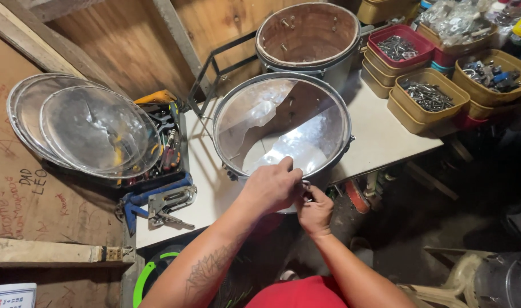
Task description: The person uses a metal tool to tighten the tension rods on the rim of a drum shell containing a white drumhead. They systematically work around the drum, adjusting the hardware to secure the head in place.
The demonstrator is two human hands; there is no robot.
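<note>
A drum (282, 126) with a clear skin and a metal hoop stands on the white table (380, 137). My left hand (270, 187) rests on the drum's near rim, fingers curled over the hoop. My right hand (314, 212) is just below it at the drum's near side, pinching a small metal part (306, 186) at the rim. Both hands touch each other there.
A second, wooden-lined drum shell (307, 35) stands behind. Several clear drum skins (81, 128) lean at the left over a tool tray (166, 151). A staple gun (168, 204) lies on the table's near left. Tubs of metal hardware (426, 97) sit at the right.
</note>
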